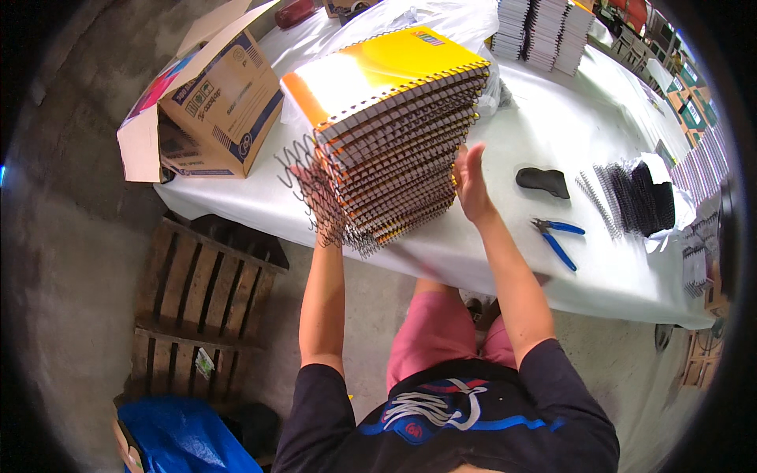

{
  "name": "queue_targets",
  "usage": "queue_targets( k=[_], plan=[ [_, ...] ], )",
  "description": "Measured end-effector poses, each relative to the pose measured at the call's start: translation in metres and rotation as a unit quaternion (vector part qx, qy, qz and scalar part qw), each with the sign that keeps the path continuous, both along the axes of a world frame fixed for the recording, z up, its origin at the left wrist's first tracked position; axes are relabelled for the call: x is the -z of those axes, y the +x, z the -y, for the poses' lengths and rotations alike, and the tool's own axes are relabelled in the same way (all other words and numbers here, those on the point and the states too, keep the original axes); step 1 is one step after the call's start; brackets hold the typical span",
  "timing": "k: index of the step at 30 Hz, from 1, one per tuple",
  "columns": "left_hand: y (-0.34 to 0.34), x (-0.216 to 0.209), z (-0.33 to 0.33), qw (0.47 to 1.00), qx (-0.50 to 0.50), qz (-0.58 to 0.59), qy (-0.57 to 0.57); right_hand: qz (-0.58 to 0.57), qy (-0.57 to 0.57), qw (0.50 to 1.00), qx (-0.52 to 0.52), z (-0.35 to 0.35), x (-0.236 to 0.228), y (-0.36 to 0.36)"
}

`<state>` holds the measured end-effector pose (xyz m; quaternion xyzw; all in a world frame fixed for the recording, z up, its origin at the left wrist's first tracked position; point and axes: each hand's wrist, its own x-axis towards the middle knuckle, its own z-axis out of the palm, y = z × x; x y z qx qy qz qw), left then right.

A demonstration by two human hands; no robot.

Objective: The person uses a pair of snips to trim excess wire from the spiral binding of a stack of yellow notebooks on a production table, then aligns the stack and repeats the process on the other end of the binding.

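Observation:
A tall stack of spiral notebooks (398,118) with yellow and orange covers stands at the table's near edge, its coil-bound side toward me. Long loose ends of dark wire coil stick out at its left. My left hand (315,197) is at that left side among the coil ends, which partly cover its fingers; they look stretched out. At the stack's right side my right hand (471,185) is held upright, fingers extended and palm turned to the notebooks. Whether it presses on them, I cannot tell. Blue-handled cutting pliers (558,239) and a black pouch-like object (542,182) lie to the right.
An open cardboard box (225,110) sits on the table's left. Loose black coils (635,197) lie at the right, and more notebook stacks (544,31) stand at the far side. Wooden pallets (197,292) and a blue plastic sheet (181,433) are down on the left.

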<state>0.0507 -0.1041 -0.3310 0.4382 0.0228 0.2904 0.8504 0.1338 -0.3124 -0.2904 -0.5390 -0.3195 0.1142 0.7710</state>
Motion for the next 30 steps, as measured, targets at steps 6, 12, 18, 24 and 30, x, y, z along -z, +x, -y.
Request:
queue_targets(
  k=[6, 12, 18, 24, 30],
  plan=[
    [0.002, -0.002, 0.004, 0.997, -0.034, -0.031, 0.055, 0.076, -0.063, 0.969, 0.226, -0.022, 0.011, -0.026],
    [0.018, 0.015, -0.001, 0.988, -0.095, -0.057, 0.105, 0.096, -0.193, 0.934, 0.286, -0.015, 0.009, -0.019],
    [0.016, 0.014, -0.022, 0.999, -0.003, -0.04, 0.03, 0.209, 0.017, 0.881, 0.425, -0.021, 0.005, -0.035],
    [0.007, -0.009, -0.02, 0.997, 0.04, -0.056, 0.03, 0.359, -0.072, 0.799, 0.478, -0.054, 0.023, -0.055],
    [0.007, -0.019, -0.024, 0.996, 0.056, -0.064, 0.031, 0.371, -0.054, 0.79, 0.484, -0.068, 0.025, -0.06]
  ],
)
